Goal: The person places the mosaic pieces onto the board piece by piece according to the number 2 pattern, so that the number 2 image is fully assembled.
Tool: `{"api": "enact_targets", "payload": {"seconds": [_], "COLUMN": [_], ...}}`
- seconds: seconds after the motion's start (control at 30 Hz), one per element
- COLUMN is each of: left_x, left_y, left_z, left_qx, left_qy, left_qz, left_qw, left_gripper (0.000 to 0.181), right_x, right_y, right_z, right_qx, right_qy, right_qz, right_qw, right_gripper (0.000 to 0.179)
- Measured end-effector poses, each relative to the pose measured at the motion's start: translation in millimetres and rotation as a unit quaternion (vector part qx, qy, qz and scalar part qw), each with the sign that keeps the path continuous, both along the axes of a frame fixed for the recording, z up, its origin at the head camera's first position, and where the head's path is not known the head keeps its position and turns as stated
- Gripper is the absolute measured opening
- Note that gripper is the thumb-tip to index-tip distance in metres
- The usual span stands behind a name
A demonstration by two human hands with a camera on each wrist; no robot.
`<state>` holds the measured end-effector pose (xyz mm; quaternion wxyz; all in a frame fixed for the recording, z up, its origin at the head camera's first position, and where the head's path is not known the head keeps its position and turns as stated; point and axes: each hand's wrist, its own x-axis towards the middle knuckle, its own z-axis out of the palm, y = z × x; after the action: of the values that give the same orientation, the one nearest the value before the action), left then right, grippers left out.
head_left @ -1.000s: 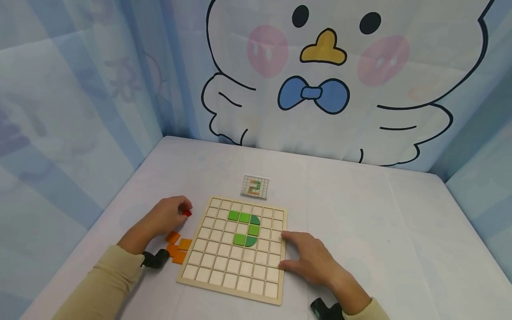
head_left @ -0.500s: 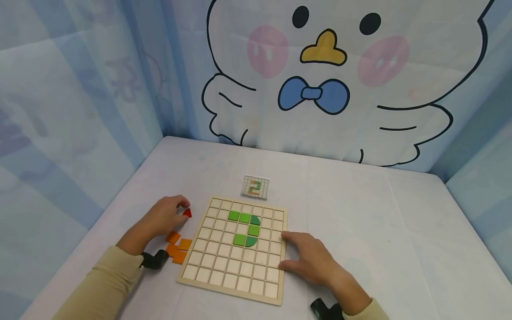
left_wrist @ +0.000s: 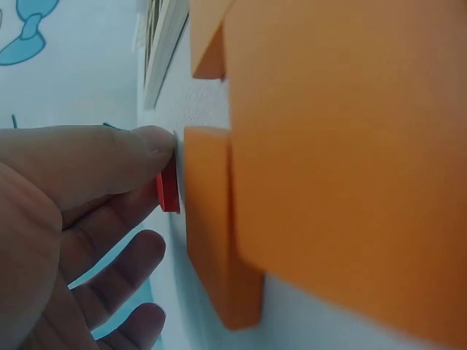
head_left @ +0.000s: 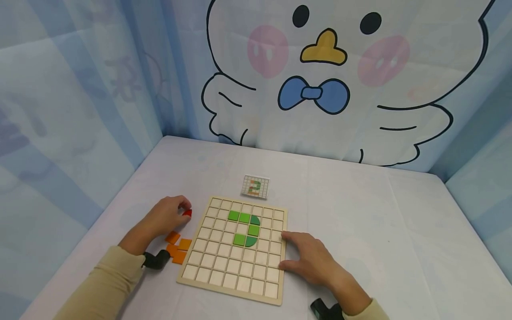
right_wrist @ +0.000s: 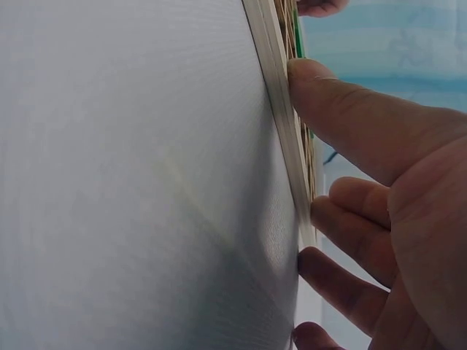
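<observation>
My left hand (head_left: 166,215) pinches a small red tile (head_left: 187,213) between thumb and fingers, left of the wooden grid board (head_left: 224,265). In the left wrist view the red tile (left_wrist: 168,188) shows under the thumb tip, low over the white table. Several orange tiles (head_left: 178,257) lie just below this hand, against the board's left edge. My right hand (head_left: 314,258) rests its thumb and fingertips on the board's right edge, fingers spread. Light green squares (head_left: 239,239) and two dark green rounded tiles (head_left: 251,241) sit in cells in the upper middle of the board.
A small card (head_left: 255,186) with a printed grid and a coloured figure lies behind the board. White cloth covers the table (head_left: 360,222). A printed curtain (head_left: 256,111) stands along the back and sides. Black wrist devices (head_left: 157,259) sit at both wrists.
The red tile has turned slightly in my left fingers, showing more of itself half a second ago and partly covered again now. My right hand and the board have stayed put.
</observation>
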<state>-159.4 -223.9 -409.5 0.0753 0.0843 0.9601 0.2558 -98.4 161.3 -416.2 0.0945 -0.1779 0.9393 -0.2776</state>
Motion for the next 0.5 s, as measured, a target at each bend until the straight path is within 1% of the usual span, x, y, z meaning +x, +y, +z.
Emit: {"api": "enact_targets", "payload": {"seconds": [0.2, 0.33, 0.5], "left_x": [1.2, 1.6, 1.7], "left_y": [2.0, 3.9, 4.4], "left_z": [0.8, 2.9, 2.7], "left_qx": [0.002, -0.001, -0.003], "left_qy": [-0.001, -0.005, -0.007], "left_qz": [-0.016, -0.018, -0.018], "left_qw": [0.9999, 0.9998, 0.9998], "left_gripper": [0.021, 0.023, 0.025], "right_x": [0.4, 0.1, -0.8], "right_y": [0.0, 0.0, -0.4], "right_z": [-0.7, -0.9, -0.8], "right_qx": [0.000, 0.002, 0.005], "right_qy": [0.003, 0.008, 0.013], "right_qz": [0.002, 0.004, 0.008], "right_qw": [1.0000, 1.0000, 0.9999], "right_gripper": [0.070, 0.071, 0.070]}}
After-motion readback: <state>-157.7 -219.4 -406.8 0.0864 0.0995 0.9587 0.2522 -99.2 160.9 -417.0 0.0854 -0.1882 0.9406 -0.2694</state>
